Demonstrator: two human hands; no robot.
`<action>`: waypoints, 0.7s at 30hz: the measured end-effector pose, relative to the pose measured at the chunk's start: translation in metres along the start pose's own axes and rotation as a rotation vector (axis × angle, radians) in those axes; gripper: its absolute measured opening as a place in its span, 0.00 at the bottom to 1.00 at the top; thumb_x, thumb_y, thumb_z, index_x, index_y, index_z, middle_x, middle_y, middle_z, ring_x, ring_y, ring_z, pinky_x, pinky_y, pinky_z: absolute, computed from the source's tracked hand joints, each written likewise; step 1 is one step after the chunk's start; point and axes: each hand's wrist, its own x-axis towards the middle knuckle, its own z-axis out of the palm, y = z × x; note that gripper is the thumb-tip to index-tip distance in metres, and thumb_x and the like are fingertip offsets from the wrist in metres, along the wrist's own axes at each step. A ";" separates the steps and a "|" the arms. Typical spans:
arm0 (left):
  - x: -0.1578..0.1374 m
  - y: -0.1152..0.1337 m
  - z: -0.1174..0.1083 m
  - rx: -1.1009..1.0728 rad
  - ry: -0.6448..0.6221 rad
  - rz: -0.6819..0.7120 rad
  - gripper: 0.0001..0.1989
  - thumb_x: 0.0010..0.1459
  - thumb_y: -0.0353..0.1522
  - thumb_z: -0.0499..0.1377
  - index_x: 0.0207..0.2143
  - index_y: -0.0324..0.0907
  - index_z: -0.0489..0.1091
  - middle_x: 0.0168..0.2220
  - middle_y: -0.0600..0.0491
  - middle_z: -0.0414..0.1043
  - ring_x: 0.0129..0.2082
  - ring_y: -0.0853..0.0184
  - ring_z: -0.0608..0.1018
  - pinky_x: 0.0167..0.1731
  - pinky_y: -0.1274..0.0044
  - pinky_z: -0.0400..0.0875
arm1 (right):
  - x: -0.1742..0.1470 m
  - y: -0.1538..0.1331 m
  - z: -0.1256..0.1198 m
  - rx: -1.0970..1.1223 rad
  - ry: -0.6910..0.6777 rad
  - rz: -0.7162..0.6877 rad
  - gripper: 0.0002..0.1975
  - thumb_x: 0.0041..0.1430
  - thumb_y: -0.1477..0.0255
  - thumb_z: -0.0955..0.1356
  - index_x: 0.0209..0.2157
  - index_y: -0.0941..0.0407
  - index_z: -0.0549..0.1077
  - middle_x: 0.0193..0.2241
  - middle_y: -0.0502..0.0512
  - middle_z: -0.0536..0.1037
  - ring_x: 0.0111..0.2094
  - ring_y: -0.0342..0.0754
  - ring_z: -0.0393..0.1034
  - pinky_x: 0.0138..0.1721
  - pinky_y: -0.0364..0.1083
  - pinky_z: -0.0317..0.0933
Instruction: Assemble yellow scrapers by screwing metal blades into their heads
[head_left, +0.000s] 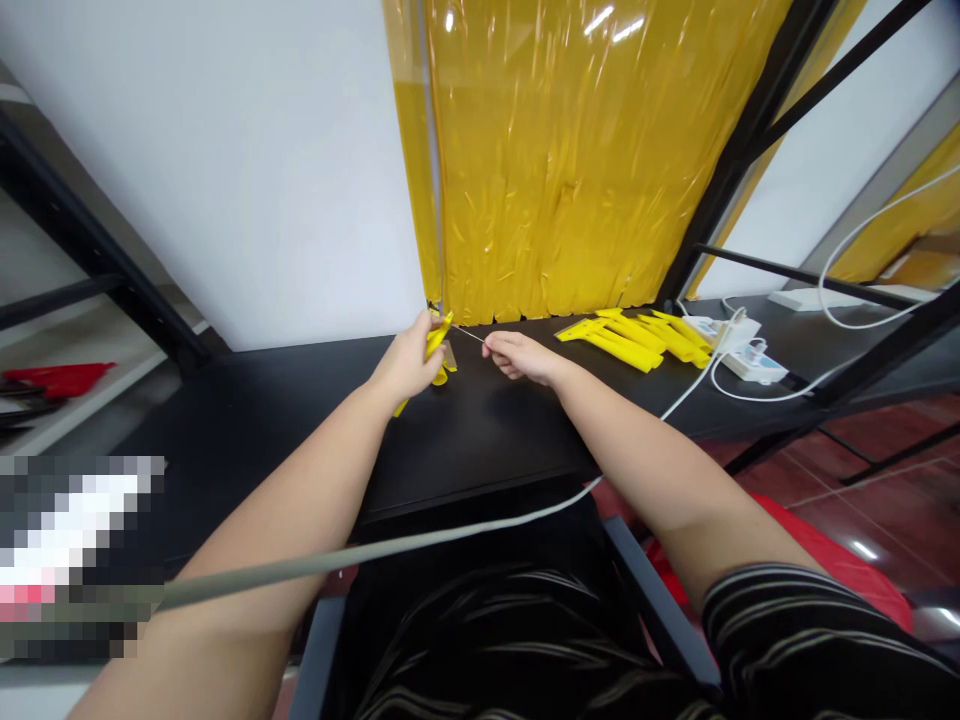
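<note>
Yellow plastic piece (437, 339) in L hand (409, 362), fingers closed round it, above/on black worktop (480, 440) (contact unclear). R hand (521, 357): fingers pinch thin strand (469, 333), wire or cord n/k, running twd piece. Step, prob.: handling strand at piece. Next move calls for firm L hold, R pinch in line. Yellow pieces (626, 345) lie R.
</note>
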 end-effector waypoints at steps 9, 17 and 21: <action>0.016 -0.012 0.005 -0.595 0.257 -0.509 0.20 0.56 0.24 0.63 0.48 0.44 0.60 0.40 0.51 0.73 0.23 0.71 0.78 0.26 0.75 0.78 | 0.006 0.012 -0.013 -0.918 0.392 -0.044 0.07 0.62 0.68 0.70 0.34 0.55 0.80 0.32 0.54 0.76 0.34 0.47 0.68 0.38 0.46 0.58; 0.015 0.007 0.007 -0.835 0.211 -0.736 0.01 0.63 0.26 0.59 0.38 0.37 0.68 0.30 0.48 0.77 0.22 0.68 0.78 0.26 0.77 0.76 | 0.011 0.022 -0.002 -0.948 0.231 0.061 0.05 0.58 0.69 0.74 0.35 0.54 0.78 0.30 0.50 0.77 0.32 0.45 0.68 0.35 0.44 0.57; 0.016 0.004 0.008 -0.907 0.257 -0.756 0.04 0.62 0.30 0.62 0.36 0.39 0.70 0.32 0.46 0.79 0.27 0.66 0.80 0.29 0.75 0.77 | 0.011 0.017 0.002 -0.772 0.342 -0.121 0.07 0.59 0.66 0.73 0.33 0.55 0.76 0.28 0.49 0.72 0.30 0.44 0.64 0.34 0.44 0.56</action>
